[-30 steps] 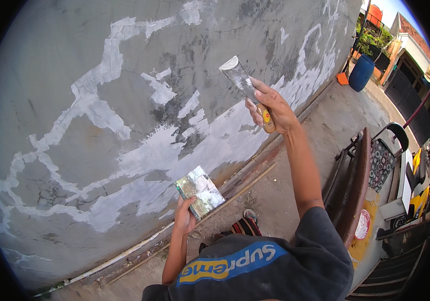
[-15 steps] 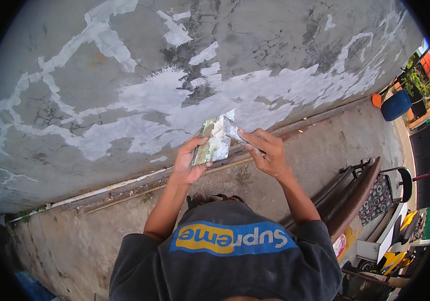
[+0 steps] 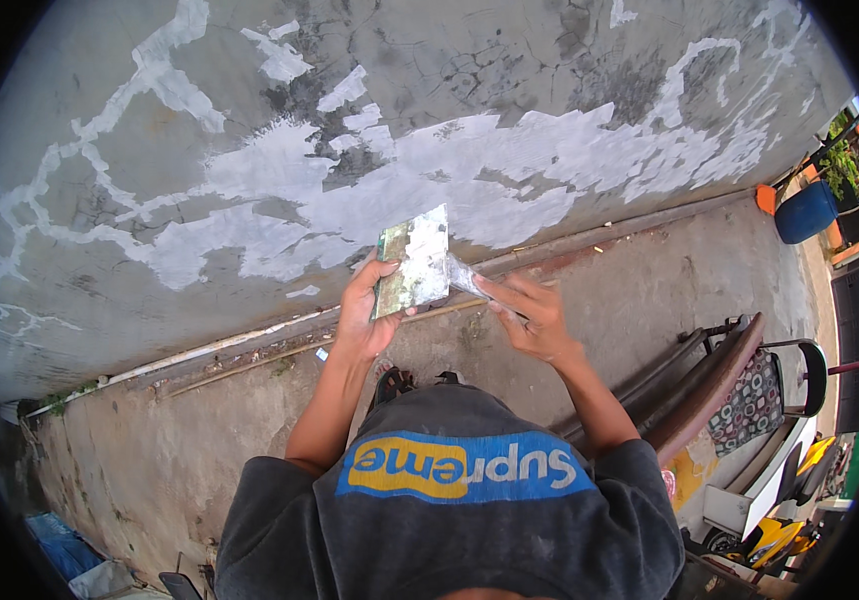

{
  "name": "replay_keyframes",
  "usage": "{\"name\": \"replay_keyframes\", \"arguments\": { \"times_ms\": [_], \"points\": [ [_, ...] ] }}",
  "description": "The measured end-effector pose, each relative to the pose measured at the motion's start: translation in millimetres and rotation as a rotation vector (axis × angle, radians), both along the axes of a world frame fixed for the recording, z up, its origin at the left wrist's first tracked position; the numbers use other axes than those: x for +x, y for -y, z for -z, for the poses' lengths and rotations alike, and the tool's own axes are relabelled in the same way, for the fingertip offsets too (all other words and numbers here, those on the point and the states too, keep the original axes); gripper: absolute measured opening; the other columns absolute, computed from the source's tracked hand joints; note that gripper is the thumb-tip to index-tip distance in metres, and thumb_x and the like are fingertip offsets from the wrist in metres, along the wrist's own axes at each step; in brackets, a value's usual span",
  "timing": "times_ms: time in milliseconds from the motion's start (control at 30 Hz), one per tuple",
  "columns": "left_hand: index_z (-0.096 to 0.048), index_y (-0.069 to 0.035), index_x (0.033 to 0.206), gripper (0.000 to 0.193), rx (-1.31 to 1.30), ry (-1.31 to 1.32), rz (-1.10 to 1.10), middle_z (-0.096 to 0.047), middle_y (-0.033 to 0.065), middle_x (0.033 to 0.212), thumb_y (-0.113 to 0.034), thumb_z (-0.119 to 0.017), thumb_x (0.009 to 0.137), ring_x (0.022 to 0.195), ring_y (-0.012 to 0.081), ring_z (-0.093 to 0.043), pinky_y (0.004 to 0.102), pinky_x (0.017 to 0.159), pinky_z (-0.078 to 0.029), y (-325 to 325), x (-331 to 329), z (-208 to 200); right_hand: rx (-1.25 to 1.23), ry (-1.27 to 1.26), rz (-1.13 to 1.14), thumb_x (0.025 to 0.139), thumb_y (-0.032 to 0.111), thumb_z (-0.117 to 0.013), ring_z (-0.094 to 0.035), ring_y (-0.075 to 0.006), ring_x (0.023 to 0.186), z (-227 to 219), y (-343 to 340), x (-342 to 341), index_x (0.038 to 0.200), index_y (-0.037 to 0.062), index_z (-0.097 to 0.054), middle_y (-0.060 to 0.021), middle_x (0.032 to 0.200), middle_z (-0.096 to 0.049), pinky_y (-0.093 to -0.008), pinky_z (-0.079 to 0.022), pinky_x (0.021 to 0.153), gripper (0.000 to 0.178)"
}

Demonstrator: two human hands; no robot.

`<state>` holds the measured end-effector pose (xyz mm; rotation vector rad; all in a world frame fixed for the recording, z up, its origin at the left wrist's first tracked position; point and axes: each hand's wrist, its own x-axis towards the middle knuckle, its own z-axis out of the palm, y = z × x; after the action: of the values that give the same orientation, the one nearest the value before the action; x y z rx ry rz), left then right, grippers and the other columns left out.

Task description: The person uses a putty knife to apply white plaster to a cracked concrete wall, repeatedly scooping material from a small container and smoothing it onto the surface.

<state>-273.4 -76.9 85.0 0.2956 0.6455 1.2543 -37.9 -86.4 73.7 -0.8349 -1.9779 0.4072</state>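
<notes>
Though apart a second ago, scraper now at board

The person wears a dark grey T-shirt with short, loose sleeves. A bright blue stripe runs across it, with a round-cornered yellow patch inside. Big letters, pale on blue and blue on yellow, look upside down. The left hand and right hand are bare. One foot has a dark sandal.
</notes>
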Motion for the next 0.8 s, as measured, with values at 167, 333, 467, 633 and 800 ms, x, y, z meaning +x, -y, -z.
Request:
{"name": "replay_keyframes", "arguments": {
  "times_ms": [167,333,467,633,800],
  "points": [
    [-0.049,-0.002,0.126,0.036,0.06,-0.002,0.021,-0.066,0.0105,0.102,-0.013,-0.051,0.092,0.076,0.0181,-0.068,0.027,0.048,-0.052,4.3,0.8,0.7,-0.118,0.164,-0.063,0.081,0.003,-0.067,-0.053,-0.0169,0.058,32.0,21.7,39.5,0.125,0.0142,-0.067,-0.0066,0.074,-0.059,-0.0286,-0.042,0.051,0.045],
    [-0.049,-0.003,0.125,0.035,0.032,-0.109,-0.077,-0.066,0.0119,0.102,-0.014,-0.05,0.093,0.078,0.0228,-0.068,0.0328,0.052,-0.053,7.8,23.6,0.1,-0.385,-0.441,-0.023,0.098,0.016,-0.056,-0.052,-0.0103,0.061,-0.8,18.9,48.5,0.129,0.0024,-0.06,-0.0042,0.073,-0.059,-0.0265,-0.044,0.054,0.034],
    [-0.049,-0.001,0.124,0.034,0.011,-0.04,-0.009,-0.066,0.0141,0.103,-0.014,-0.051,0.092,0.078,0.0266,-0.068,0.0341,0.055,-0.053,10.7,35.6,17.1,-0.51,-0.75,-0.167,0.102,0.028,-0.05,-0.053,-0.01,0.059,-10.8,19.1,28.9,0.133,-0.0022,-0.052,-0.0052,0.071,-0.058,-0.0249,-0.044,0.054,0.043],
    [-0.054,0.007,0.116,0.033,-0.029,-0.004,0.021,-0.068,0.0165,0.094,-0.012,-0.055,0.089,0.071,0.0213,-0.069,0.0236,0.049,-0.057,15.8,58.1,7.4,-0.64,-0.867,-0.201,0.102,0.032,-0.049,-0.052,-0.0101,0.054,-4.0,26.0,17.1,0.131,-0.0017,-0.051,-0.0063,0.069,-0.058,-0.0242,-0.044,0.051,0.045],
    [-0.052,0.006,0.118,0.034,-0.038,0.083,0.112,-0.068,0.0167,0.097,-0.013,-0.053,0.09,0.074,0.022,-0.069,0.0259,0.052,-0.059,13.4,58.6,24.5,-0.685,-0.877,-0.18,0.103,0.035,-0.047,-0.048,-0.0107,0.045,-7.0,37.9,16.1,0.105,0.003,-0.053,-0.0064,0.065,-0.056,-0.0239,-0.04,0.044,0.032]
  ]
}}
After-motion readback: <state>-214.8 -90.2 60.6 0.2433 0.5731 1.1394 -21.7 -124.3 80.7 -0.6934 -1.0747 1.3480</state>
